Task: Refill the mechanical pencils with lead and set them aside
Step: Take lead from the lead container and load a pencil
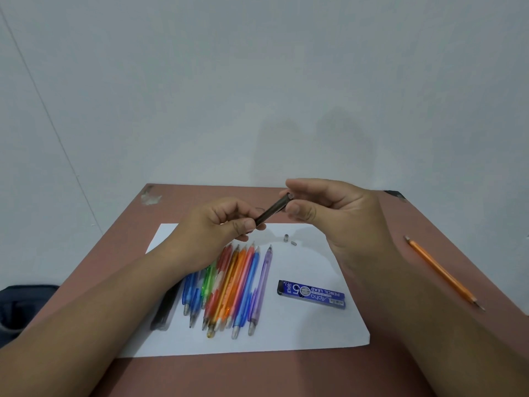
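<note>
At the centre of the frame, a person's left hand pinches the lower end of a dark pencil, which slants up and right to the right hand, whose curled fingers meet its open top; whether they hold a lead cannot be told. The pencil looks light, stiff and smooth, best gripped mid-barrel. Below lie coloured pencils, a lead case and two small caps on paper.

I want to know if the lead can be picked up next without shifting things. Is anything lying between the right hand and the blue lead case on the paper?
Nothing visible does. The right hand hovers above the paper, at the top of the dark pencil; only bare sheet lies between it and the lead case. The two small caps sit farther back.
</note>
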Motion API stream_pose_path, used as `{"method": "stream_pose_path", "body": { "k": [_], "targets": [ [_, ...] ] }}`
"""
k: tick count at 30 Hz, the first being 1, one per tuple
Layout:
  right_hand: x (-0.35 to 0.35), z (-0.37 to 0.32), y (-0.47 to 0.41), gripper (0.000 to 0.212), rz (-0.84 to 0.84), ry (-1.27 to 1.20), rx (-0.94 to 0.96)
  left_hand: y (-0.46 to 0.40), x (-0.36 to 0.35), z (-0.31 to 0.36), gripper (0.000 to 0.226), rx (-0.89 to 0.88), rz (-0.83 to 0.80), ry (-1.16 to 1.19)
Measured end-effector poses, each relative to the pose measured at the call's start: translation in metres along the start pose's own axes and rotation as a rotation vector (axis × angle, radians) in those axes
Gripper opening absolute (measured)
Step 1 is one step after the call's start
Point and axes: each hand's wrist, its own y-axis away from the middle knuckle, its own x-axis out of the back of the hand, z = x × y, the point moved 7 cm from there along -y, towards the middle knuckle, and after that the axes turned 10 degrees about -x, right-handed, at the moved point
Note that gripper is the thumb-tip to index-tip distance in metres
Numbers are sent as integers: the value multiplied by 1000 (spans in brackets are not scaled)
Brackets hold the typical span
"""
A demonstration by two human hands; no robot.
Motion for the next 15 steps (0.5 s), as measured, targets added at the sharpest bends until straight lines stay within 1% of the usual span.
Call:
{"method": "stream_pose_path", "body": {
  "k": [2,4,5,7,9,10,13,15],
  "targets": [
    [0,0,0,35,-6,9,-6,0,0,0,16,1,6,1],
    [7,6,-3,30,50,51,-41,0,0,0,17,6,21,17],
    [13,9,-6,25,103,130,-60,-1,0,-1,19,7,28,27],
    [27,17,-14,15,184,462,-86,-1,2,-2,28,0,39,33],
    [30,30,-22,9,129,799,-141,-2,4,-3,34,-14,54,36],
    [30,38,-24,7,74,897,-182,-2,5,-3,34,-18,63,37],
    [24,59,-24,7,-68,1023,-287,-2,7,-5,31,-17,84,23],
    [21,62,-23,8,-71,1057,-274,-2,8,-8,28,-2,97,-3]
  ]
}}
